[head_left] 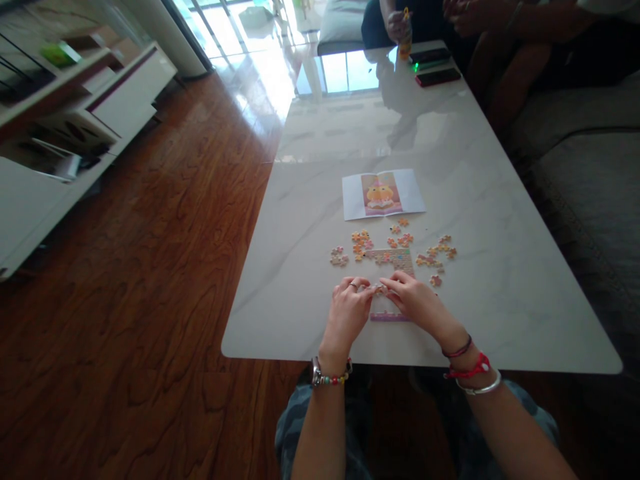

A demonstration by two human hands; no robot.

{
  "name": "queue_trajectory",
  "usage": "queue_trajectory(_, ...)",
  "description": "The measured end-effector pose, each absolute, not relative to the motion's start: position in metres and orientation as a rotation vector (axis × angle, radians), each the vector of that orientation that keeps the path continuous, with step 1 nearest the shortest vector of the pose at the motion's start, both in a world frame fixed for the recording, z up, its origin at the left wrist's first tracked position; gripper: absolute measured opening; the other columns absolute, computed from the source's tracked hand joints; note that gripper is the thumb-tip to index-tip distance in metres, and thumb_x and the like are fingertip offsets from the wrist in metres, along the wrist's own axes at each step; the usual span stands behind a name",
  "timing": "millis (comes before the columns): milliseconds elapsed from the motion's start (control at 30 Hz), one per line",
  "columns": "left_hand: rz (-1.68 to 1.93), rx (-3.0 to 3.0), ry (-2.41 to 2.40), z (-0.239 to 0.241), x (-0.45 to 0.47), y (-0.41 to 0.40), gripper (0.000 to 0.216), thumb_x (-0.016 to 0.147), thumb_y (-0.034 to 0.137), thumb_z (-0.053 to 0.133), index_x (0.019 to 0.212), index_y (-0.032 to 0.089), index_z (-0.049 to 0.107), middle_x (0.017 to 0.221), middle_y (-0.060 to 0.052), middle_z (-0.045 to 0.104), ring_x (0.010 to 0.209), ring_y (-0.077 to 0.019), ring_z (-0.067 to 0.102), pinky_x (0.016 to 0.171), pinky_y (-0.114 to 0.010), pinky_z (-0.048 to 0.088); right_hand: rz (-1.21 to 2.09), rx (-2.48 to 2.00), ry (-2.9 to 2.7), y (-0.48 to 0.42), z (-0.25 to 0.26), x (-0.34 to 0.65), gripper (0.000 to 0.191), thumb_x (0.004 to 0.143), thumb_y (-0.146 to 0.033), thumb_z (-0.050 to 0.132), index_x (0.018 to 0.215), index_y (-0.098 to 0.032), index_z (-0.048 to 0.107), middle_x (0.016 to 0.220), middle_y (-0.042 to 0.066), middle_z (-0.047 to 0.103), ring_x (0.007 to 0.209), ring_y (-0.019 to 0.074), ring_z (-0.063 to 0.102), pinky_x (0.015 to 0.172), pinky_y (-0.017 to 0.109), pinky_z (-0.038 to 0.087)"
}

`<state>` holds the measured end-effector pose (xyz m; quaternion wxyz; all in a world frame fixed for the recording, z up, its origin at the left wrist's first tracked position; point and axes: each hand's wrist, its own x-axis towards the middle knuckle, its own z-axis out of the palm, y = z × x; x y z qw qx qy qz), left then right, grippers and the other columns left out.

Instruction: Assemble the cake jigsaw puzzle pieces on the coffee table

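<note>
My left hand [351, 303] and my right hand [413, 298] meet over the near part of the table. Their fingertips are pinched on small jigsaw puzzle pieces [380, 289]; how many each holds is partly hidden. Just beyond the fingers lies a partly joined puzzle section [403, 260], beige with coloured spots. A joined purple strip [390, 317] sits nearer to me, below the hands. Loose orange pieces [361, 241] lie to the left of the section, with paler pieces [339, 257] further left. More loose pieces [436, 253] are scattered on the right.
A creased sheet with a printed picture [381, 193] lies behind the pieces on the white marbled table [310, 293]. Two phones [438, 78] and a small orange bottle [405, 47] are at the far end. People sit on the sofa [590, 173] along the right.
</note>
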<state>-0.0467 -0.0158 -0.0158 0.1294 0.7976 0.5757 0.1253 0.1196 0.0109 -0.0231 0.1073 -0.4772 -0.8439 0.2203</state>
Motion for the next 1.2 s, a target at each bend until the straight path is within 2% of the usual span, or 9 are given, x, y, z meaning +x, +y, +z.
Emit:
queue_trajectory(133,0.382,2.287,1.665,-0.016,-0.047,-0.016,0.023,0.082,0.025,0.045,0.097,0.031,0.061,0.102,-0.002,0.056,0.098,-0.0165,0.043,0.079,-0.030,0.039,0.627,-1.371,-2.519,0.010,-0.024,0.118,0.022,0.083,-0.020,0.044,0.095,-0.025,0.062,0.086,0.003,0.055,0.067,0.0093,0.051,0.058,0.020,0.036)
queue_trajectory(267,0.384,2.262,1.679,-0.016,-0.047,-0.016,0.022,0.082,0.025,0.045,0.097,0.031,0.061,0.103,-0.002,0.055,0.098,-0.0164,0.043,0.079,-0.030,0.039,0.577,-1.389,-2.593,0.008,-0.023,0.115,0.021,0.083,-0.020,0.045,0.091,-0.022,0.063,0.086,0.004,0.056,0.064,0.0094,0.050,0.055,0.020,0.035)
queue_trajectory(400,0.379,2.266,1.694,-0.018,-0.047,-0.016,0.021,0.082,0.024,0.045,0.094,0.030,0.061,0.103,-0.002,0.056,0.098,-0.0167,0.044,0.077,-0.030,0.039,0.500,-1.415,-2.610,0.006,-0.021,0.112,0.020,0.082,-0.018,0.045,0.089,-0.020,0.064,0.087,0.007,0.057,0.073,0.0130,0.051,0.062,0.023,0.038)
queue_trajectory(567,0.416,2.299,1.705,-0.025,-0.048,-0.010,0.015,0.080,0.020,0.048,0.086,0.023,0.061,0.096,-0.003,0.058,0.092,-0.0153,0.048,0.079,-0.029,0.040,0.481,-1.358,-2.577,0.007,-0.024,0.108,0.018,0.081,-0.015,0.046,0.085,-0.018,0.063,0.088,0.006,0.059,0.085,0.0161,0.050,0.074,0.027,0.040)
queue_trajectory(667,0.449,2.313,1.710,-0.027,-0.045,-0.002,0.011,0.078,0.023,0.050,0.083,0.023,0.060,0.091,-0.003,0.059,0.088,-0.0160,0.050,0.077,-0.030,0.041,0.465,-1.371,-2.533,0.010,-0.026,0.107,0.019,0.084,-0.014,0.043,0.090,-0.017,0.061,0.085,0.006,0.059,0.085,0.0158,0.050,0.075,0.028,0.041)
queue_trajectory(867,0.526,2.300,1.713,-0.026,-0.039,0.008,0.010,0.077,0.022,0.051,0.075,0.021,0.061,0.096,-0.004,0.058,0.092,-0.0172,0.049,0.080,-0.032,0.041,0.450,-1.381,-2.539,0.012,-0.025,0.103,0.019,0.084,-0.016,0.041,0.092,-0.014,0.058,0.085,0.009,0.058,0.086,0.0192,0.049,0.076,0.032,0.041)
queue_trajectory(1033,0.456,2.220,1.797,-0.028,-0.040,0.009,0.008,0.074,0.024,0.054,0.073,0.023,0.062,0.100,-0.003,0.058,0.095,-0.0198,0.048,0.076,-0.033,0.043,0.523,-1.385,-2.531,0.010,-0.021,0.101,0.021,0.080,-0.011,0.044,0.096,-0.013,0.055,0.085,0.009,0.056,0.082,0.0191,0.051,0.073,0.032,0.042)
queue_trajectory(1200,0.434,2.164,1.838,-0.029,-0.041,0.010,0.009,0.072,0.028,0.056,0.069,0.023,0.063,0.102,-0.003,0.057,0.094,-0.0197,0.049,0.076,-0.033,0.042,0.691,-1.396,-2.353,0.011,-0.021,0.105,0.019,0.081,-0.011,0.042,0.092,-0.015,0.056,0.087,0.007,0.056,0.081,0.0151,0.053,0.071,0.026,0.042)
